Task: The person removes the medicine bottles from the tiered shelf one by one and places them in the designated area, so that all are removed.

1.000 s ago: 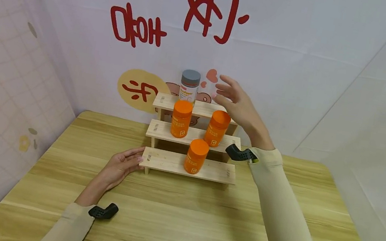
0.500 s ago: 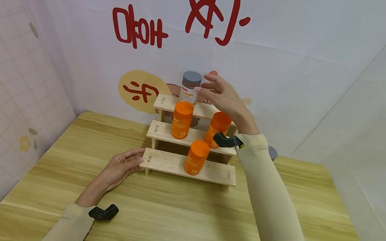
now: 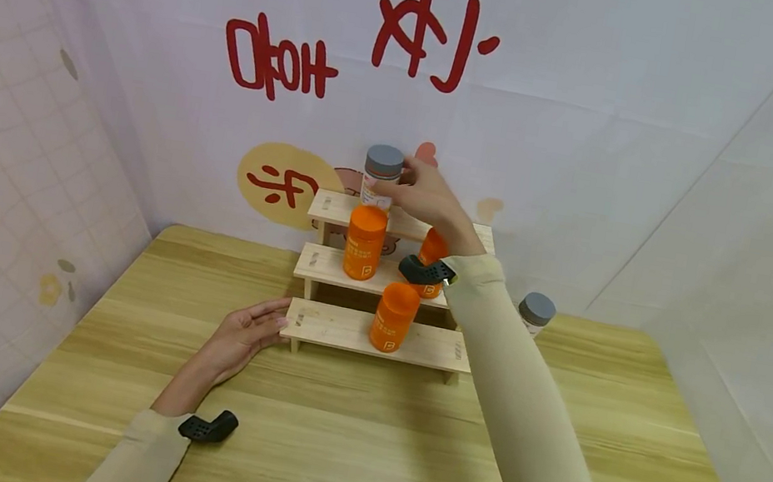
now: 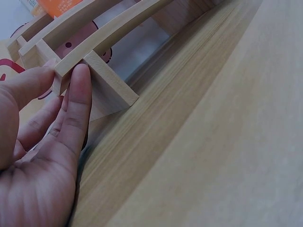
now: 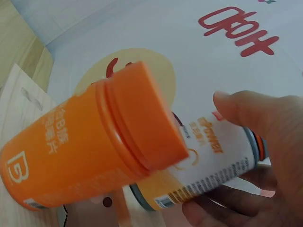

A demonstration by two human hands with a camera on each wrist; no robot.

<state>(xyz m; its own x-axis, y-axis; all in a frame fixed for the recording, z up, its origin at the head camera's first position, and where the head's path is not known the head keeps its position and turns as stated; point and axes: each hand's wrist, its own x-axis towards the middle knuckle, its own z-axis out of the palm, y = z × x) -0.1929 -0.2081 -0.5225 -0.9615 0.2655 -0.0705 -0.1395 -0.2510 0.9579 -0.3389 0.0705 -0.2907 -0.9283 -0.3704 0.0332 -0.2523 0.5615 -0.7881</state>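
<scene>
Right hand (image 3: 427,197) curls round the white grey-lidded cylindrical jar (image 3: 379,176) atop the 3-tier pale wooden rack (image 3: 322,263), upper centre; left hand (image 3: 241,342) pinches its lowest shelf (image 3: 335,326). Gripping seems in progress; next calls for clearing the orange cylindrical jar (image 3: 365,243).

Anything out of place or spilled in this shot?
Nothing looks spilled or damaged. Only one gray-lidded jar sits apart, right of the wooden stand and partly hidden by the right sleeve; the orange jars stand upright on the stand.
</scene>
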